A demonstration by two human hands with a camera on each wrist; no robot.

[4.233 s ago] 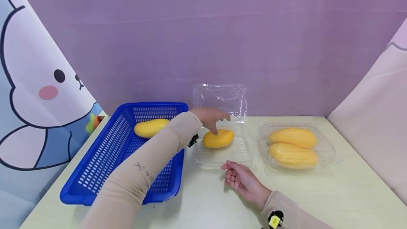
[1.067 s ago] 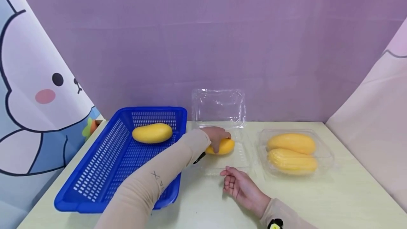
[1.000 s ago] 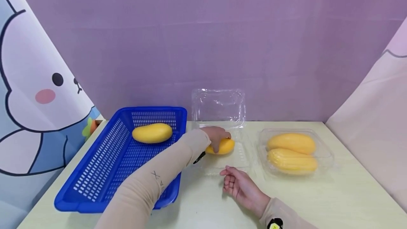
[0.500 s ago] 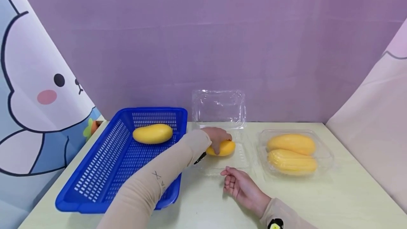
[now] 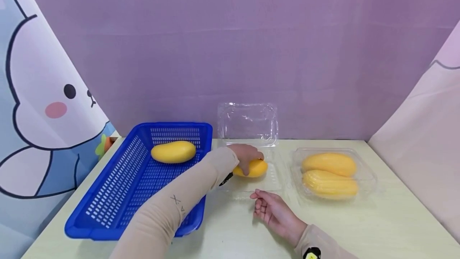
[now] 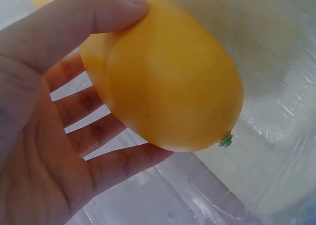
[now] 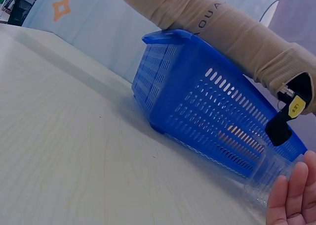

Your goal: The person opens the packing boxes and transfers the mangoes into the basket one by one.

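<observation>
My left hand (image 5: 246,156) grips a yellow mango (image 5: 260,168) inside the base of a clear plastic clamshell box (image 5: 274,179), whose lid (image 5: 248,123) stands raised at the back. In the left wrist view, the thumb lies over the mango (image 6: 182,86) and the fingers reach beneath it; a small green stem tip shows at its free end. Near the box's front edge, my right hand (image 5: 274,213) holds nothing, its fingers loosely curled. Whether it touches the box, I cannot tell. Its fingertips also show in the right wrist view.
To the left stands a blue slatted basket (image 5: 93,233) with one yellow mango (image 5: 173,152) in it; my left forearm crosses above its right side. A closed clear clamshell (image 5: 368,175) holding two mangoes (image 5: 330,164) sits at the right. A purple cloth (image 5: 251,51) hangs behind the table.
About four seconds ago my left hand was over the mango with fingers spread; it has since lowered and gripped it. In the last second the mango shifts very slightly right. The right hand stays put.
</observation>
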